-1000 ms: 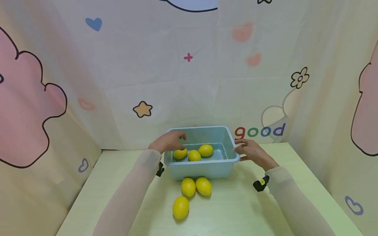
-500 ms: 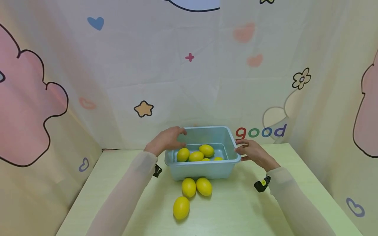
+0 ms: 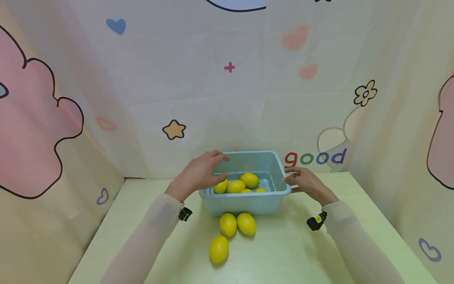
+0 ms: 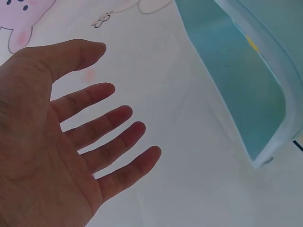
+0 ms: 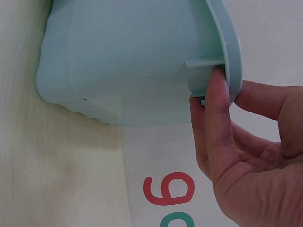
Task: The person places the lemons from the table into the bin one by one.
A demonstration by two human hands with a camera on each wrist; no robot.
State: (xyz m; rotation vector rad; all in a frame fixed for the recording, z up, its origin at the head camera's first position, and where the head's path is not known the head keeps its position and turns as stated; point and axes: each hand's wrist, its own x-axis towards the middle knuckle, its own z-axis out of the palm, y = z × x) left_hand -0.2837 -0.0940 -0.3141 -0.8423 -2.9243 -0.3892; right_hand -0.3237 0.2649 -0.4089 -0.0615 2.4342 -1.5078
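A light blue basin (image 3: 248,204) stands on the table with several yellow lemons (image 3: 236,187) inside it. My left hand (image 3: 198,173) is raised over the basin's left end, fingers spread and holding nothing; the left wrist view shows its empty palm (image 4: 42,142) apart from the basin (image 4: 236,80). At the basin's right end, my right hand (image 3: 307,184) grips the rim; in the right wrist view the fingers (image 5: 218,123) lie under the rim and the thumb is on its other side. Outside, two lemons (image 3: 228,225) lie at the basin's front, and another lemon (image 3: 218,249) lies nearer me.
The pale table (image 3: 283,252) extends in front of the basin and to both sides. A printed cloth (image 3: 198,86) hangs close behind the basin, and more cloth hangs at the left and right of the table.
My left hand has drawn up and left from low over the lemons, its fingers opening wider. Lemons inside have shifted, and more of them show. My right hand stays at the rim.
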